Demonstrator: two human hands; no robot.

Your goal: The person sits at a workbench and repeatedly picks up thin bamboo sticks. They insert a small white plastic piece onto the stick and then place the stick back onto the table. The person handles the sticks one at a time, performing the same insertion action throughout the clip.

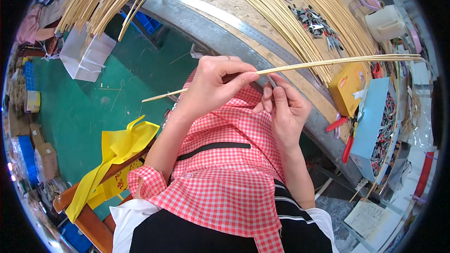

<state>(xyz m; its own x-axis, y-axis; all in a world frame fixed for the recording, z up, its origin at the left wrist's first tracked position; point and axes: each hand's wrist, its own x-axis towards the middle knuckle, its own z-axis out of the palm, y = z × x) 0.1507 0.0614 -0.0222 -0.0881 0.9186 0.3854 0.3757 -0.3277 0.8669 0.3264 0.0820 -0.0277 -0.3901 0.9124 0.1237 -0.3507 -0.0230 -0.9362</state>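
Observation:
My left hand (218, 82) is closed around a bundle of thin pale sticks (323, 63), pinching it between thumb and fingers. The sticks run across in front of me, from a short end by my left forearm to a long end far on the right. Just below the bundle, my right hand (288, 107) is closed, thumb against fingers, on a small grey metal clip (271, 82). The clip's tip is close to the sticks; whether it touches them I cannot tell. Its lower part is hidden by my fingers.
Long sticks (267, 7) lie in rows across the workbench beside a pile of small clips (316, 21) and a steel ruler (243, 28). Clipped bundles (101, 0) overhang at upper left. Right are a yellow box (347, 89), red-handled pliers (347, 147) and a blue clip box (370, 126).

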